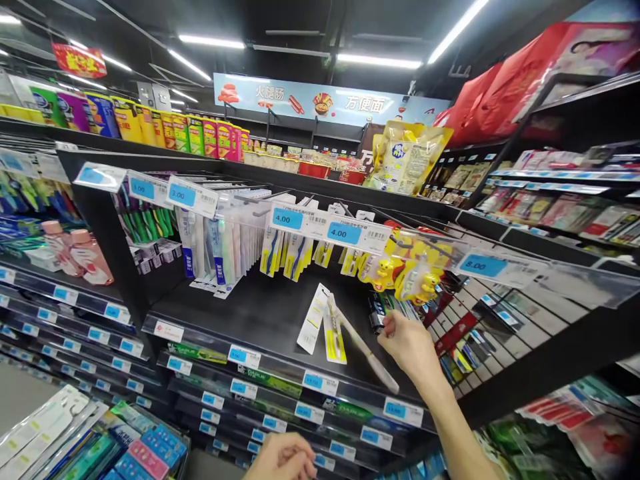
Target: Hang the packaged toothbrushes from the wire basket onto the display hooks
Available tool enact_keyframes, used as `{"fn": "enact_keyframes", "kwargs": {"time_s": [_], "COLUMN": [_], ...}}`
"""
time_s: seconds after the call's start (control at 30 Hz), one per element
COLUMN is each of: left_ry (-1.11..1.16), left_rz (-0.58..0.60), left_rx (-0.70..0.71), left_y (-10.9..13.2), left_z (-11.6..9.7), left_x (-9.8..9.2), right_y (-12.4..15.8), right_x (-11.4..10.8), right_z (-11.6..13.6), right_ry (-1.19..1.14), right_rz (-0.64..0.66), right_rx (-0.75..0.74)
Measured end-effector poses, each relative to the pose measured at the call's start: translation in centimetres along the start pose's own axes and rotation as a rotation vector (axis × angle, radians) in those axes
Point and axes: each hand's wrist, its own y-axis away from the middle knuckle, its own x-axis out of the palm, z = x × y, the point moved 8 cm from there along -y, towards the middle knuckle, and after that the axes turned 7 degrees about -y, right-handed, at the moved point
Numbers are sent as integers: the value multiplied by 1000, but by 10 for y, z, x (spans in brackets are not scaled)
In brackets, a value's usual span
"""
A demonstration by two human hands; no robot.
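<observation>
My right hand (407, 347) reaches over the black shelf, its fingers curled closed against dark packs (379, 312) at the back. Whether a pack is in its grip is hidden. Left of it lie a long clear-wrapped stick-shaped item (370, 353), a yellow toothbrush pack (334, 337) and a white card pack (313, 320). At the bottom edge, my left hand (284, 459) is loosely closed in front of the lower shelves, with nothing visible in it. Toothbrush packs (295, 257) and yellow duck-shaped packs (423, 279) hang from hooks above the shelf.
A clear price-label rail (310, 227) crosses above the shelf. On the right stands a wire grid side (480, 333). Packed goods (150, 453) fill a container at bottom left. A yellow pouch (410, 160) and several canisters (195, 137) stand on top.
</observation>
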Motion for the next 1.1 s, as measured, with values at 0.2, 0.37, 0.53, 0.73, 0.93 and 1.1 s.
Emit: {"fn": "enact_keyframes", "kwargs": {"time_s": [0.2, 0.37, 0.53, 0.73, 0.93, 1.1], "left_ry": [-384, -397, 52, 19, -183, -85], "left_rz": [-179, -164, 16, -139, -371, -312], "left_rx": [300, 290, 198, 335, 446, 390], "left_y": [-24, -48, -55, -39, -19, -15], "left_z": [-113, -127, -105, -123, -142, -130], "left_x": [7, 21, 33, 27, 29, 19], "right_y": [38, 66, 66, 77, 97, 93], "right_x": [36, 82, 79, 61, 44, 52], "right_z": [46, 60, 53, 60, 96, 100], "right_ry": [-145, -124, -304, -711, -833, -957], "right_rz": [144, 300, 174, -9, -52, 18], "right_rx": [-198, -206, -189, -191, -293, -262]}}
